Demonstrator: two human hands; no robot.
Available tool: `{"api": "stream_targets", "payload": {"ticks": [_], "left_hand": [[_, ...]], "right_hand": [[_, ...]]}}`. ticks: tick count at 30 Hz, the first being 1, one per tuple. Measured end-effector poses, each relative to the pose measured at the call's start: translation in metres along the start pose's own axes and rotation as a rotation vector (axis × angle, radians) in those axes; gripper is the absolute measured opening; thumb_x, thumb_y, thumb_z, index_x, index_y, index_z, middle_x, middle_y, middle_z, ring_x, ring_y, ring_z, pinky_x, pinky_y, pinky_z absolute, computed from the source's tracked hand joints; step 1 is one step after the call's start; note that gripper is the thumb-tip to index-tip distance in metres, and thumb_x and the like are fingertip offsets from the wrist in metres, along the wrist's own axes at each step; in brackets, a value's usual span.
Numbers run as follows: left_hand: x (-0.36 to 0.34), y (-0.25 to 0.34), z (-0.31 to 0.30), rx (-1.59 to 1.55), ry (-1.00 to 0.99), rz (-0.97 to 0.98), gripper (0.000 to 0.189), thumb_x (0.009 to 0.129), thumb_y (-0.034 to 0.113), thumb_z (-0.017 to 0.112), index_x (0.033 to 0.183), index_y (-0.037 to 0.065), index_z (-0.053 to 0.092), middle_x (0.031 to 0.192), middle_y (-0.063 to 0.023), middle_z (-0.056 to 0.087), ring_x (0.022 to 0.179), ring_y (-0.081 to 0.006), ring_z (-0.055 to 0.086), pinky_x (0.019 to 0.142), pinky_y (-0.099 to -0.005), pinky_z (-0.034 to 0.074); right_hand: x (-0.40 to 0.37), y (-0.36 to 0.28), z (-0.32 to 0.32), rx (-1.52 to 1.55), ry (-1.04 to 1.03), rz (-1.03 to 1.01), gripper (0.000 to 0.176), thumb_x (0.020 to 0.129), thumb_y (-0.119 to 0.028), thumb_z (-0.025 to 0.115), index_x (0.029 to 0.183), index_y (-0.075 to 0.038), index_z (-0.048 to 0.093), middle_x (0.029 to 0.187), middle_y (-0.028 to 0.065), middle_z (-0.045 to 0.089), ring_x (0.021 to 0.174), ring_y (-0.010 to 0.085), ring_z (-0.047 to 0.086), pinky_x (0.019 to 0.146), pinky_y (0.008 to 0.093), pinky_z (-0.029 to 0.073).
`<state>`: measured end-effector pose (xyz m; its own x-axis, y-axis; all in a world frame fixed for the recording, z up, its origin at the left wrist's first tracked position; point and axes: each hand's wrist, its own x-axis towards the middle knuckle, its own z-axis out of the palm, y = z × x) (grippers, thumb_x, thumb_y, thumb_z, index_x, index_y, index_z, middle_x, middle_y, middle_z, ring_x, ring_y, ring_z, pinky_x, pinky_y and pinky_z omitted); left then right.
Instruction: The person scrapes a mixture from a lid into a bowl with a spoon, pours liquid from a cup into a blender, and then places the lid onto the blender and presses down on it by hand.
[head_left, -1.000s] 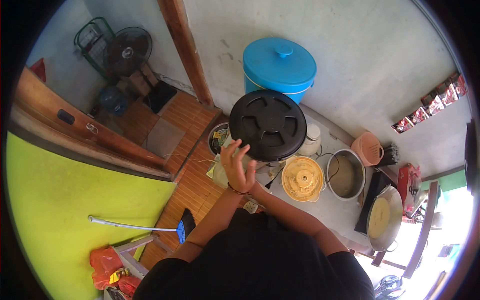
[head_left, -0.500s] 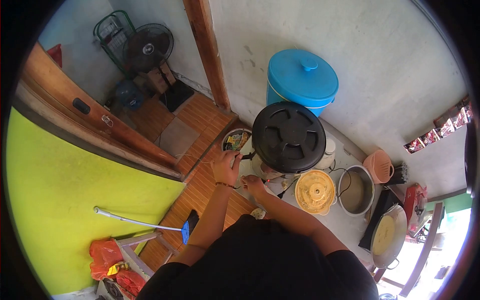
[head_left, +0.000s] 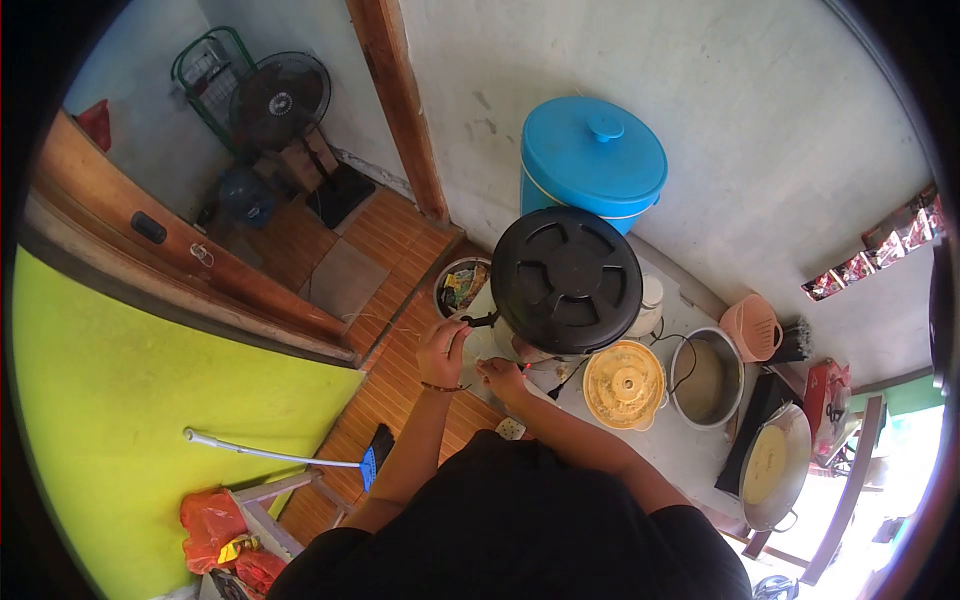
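Note:
A large round container with a black ribbed lid [head_left: 567, 281] stands on the table before me. My left hand [head_left: 441, 350] is closed at its left side, fingertips pinching the end of a small black piece [head_left: 482, 321] that sticks out beside the lid. Lower and to the right, my right hand [head_left: 499, 379] is closed with the fingers bunched; what they hold is hidden. A small red light [head_left: 526, 366] glows just past that hand. Right of the lid sits a yellowish round cover [head_left: 624, 385], crusted with residue. Dark cord runs between it and a metal pot [head_left: 707, 378].
Behind the lid stands a blue lidded bucket [head_left: 594, 155]. A bowl of packets [head_left: 462, 286] is at its left. Rightward are a pink basket [head_left: 751, 330] and a wok of pale batter [head_left: 768, 466]. A broom [head_left: 275, 449] leans at lower left.
The view has shifted slightly, so the surroundings sit a little further left. My left hand has dropped slightly against the lid, its fingers still at the black piece. My right hand stays closed.

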<state>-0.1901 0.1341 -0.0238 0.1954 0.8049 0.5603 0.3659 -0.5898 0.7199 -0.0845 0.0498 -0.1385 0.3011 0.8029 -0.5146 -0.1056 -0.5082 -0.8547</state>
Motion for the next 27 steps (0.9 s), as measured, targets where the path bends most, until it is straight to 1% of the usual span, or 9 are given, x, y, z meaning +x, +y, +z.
{"api": "stream_targets", "payload": {"ticks": [2, 4, 8, 11, 14, 17, 19, 22, 27], "left_hand": [[-0.003, 0.001, 0.000, -0.002, 0.005, -0.017, 0.009, 0.077, 0.010, 0.073, 0.084, 0.005, 0.071, 0.087, -0.0096, 0.067, 0.077, -0.0255, 0.065, 0.066, -0.0345, 0.052], [-0.004, 0.001, 0.000, -0.011, 0.000, -0.040, 0.008, 0.076, 0.009, 0.073, 0.084, 0.005, 0.071, 0.087, -0.0097, 0.067, 0.077, -0.0254, 0.065, 0.066, -0.0344, 0.051], [-0.006, -0.001, 0.001, -0.043, 0.006, -0.038, 0.009, 0.075, 0.008, 0.074, 0.083, 0.005, 0.071, 0.087, -0.0101, 0.067, 0.077, -0.0246, 0.065, 0.066, -0.0331, 0.051], [-0.007, 0.004, 0.000, -0.071, 0.022, -0.045, 0.010, 0.075, 0.008, 0.075, 0.084, 0.005, 0.071, 0.086, -0.0100, 0.067, 0.076, -0.0238, 0.066, 0.065, -0.0322, 0.051], [-0.010, 0.000, 0.002, -0.085, 0.033, -0.045, 0.011, 0.075, 0.008, 0.075, 0.084, 0.005, 0.071, 0.085, -0.0096, 0.067, 0.076, -0.0231, 0.066, 0.065, -0.0315, 0.051], [-0.009, -0.001, 0.002, -0.097, 0.030, -0.049, 0.011, 0.075, 0.008, 0.075, 0.084, 0.005, 0.071, 0.085, -0.0092, 0.067, 0.076, -0.0226, 0.066, 0.064, -0.0313, 0.051], [-0.009, -0.001, 0.002, -0.088, 0.028, -0.045, 0.011, 0.075, 0.008, 0.075, 0.084, 0.004, 0.071, 0.084, -0.0092, 0.068, 0.075, -0.0223, 0.066, 0.064, -0.0312, 0.051], [-0.010, -0.004, 0.003, -0.126, 0.033, -0.043, 0.012, 0.076, 0.010, 0.075, 0.085, 0.002, 0.072, 0.084, -0.0121, 0.068, 0.074, -0.0211, 0.066, 0.063, -0.0298, 0.051], [-0.010, 0.001, 0.003, -0.164, 0.056, -0.049, 0.011, 0.076, 0.008, 0.076, 0.085, 0.003, 0.072, 0.086, -0.0118, 0.068, 0.075, -0.0213, 0.066, 0.065, -0.0301, 0.052]], "right_hand": [[0.001, 0.002, -0.001, 0.002, -0.015, -0.001, 0.034, 0.089, -0.032, 0.063, 0.084, 0.001, 0.066, 0.075, 0.0034, 0.064, 0.066, 0.0097, 0.055, 0.062, 0.0251, 0.046], [-0.001, 0.000, -0.003, -0.058, -0.001, -0.012, 0.034, 0.089, -0.033, 0.063, 0.085, 0.001, 0.066, 0.075, 0.0034, 0.064, 0.065, 0.0100, 0.055, 0.062, 0.0256, 0.046], [-0.011, -0.007, -0.007, -0.116, -0.003, 0.012, 0.035, 0.089, -0.034, 0.063, 0.085, 0.001, 0.067, 0.074, 0.0039, 0.065, 0.063, 0.0111, 0.055, 0.061, 0.0267, 0.046], [-0.007, -0.001, -0.008, -0.164, 0.025, -0.016, 0.035, 0.088, -0.035, 0.064, 0.086, 0.000, 0.068, 0.074, 0.0047, 0.065, 0.063, 0.0120, 0.056, 0.061, 0.0275, 0.046], [-0.015, -0.022, -0.013, -0.191, 0.007, -0.010, 0.035, 0.088, -0.035, 0.064, 0.088, -0.001, 0.068, 0.075, 0.0050, 0.065, 0.063, 0.0123, 0.057, 0.060, 0.0280, 0.046], [-0.024, -0.046, -0.014, -0.123, -0.022, 0.050, 0.035, 0.087, -0.036, 0.064, 0.089, -0.002, 0.069, 0.075, 0.0051, 0.065, 0.066, 0.0119, 0.058, 0.060, 0.0274, 0.046], [-0.017, -0.039, -0.011, -0.074, -0.023, 0.050, 0.034, 0.088, -0.035, 0.064, 0.090, -0.001, 0.069, 0.077, 0.0050, 0.065, 0.067, 0.0116, 0.058, 0.060, 0.0268, 0.046], [-0.001, -0.023, -0.004, 0.001, -0.030, 0.047, 0.033, 0.088, -0.033, 0.064, 0.090, 0.000, 0.068, 0.079, 0.0049, 0.065, 0.068, 0.0112, 0.058, 0.061, 0.0254, 0.046], [0.003, -0.016, -0.004, 0.072, -0.044, 0.039, 0.031, 0.089, -0.029, 0.064, 0.088, 0.001, 0.066, 0.081, 0.0041, 0.064, 0.069, 0.0105, 0.056, 0.064, 0.0241, 0.047]]}}
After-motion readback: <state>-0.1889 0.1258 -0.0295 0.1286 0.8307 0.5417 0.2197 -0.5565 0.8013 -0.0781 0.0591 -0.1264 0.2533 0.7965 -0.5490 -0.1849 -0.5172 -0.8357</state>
